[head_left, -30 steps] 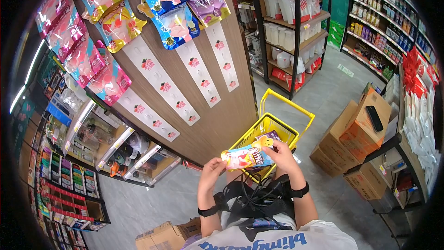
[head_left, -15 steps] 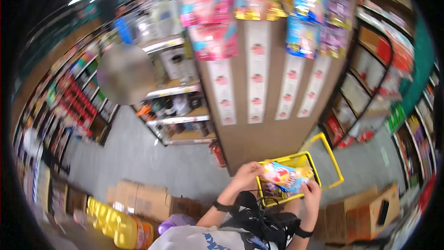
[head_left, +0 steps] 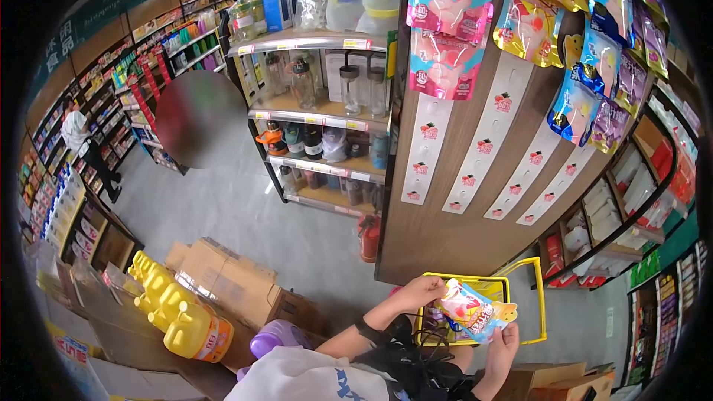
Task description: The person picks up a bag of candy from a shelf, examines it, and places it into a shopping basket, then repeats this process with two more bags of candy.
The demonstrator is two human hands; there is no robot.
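Observation:
My left hand [head_left: 421, 293] pinches the upper left corner of a snack bag [head_left: 472, 310] with a blue, white, red and yellow print. At the bag's lower right edge, my right hand [head_left: 503, 349] grips it with its fingertips. The bag is tilted, printed side up, over a yellow shopping basket [head_left: 479, 278]. Other colourful packets are partly visible inside the basket, mostly hidden by the bag and my left hand. The basket's yellow handle [head_left: 541, 301] sticks out to the right.
A brown display panel [head_left: 445, 249] with hanging pink candy bags [head_left: 449, 63] stands ahead. Left of it are shelves of bottles [head_left: 303, 82] and a fire extinguisher [head_left: 369, 238]. Cardboard boxes [head_left: 223, 278] and yellow oil jugs [head_left: 197, 334] lie nearer. A person [head_left: 78, 134] is in the far-left aisle.
My view has turned left, so the panel and shelves sit further right and a person in the left aisle shows. Both hands still hold the bag above the basket.

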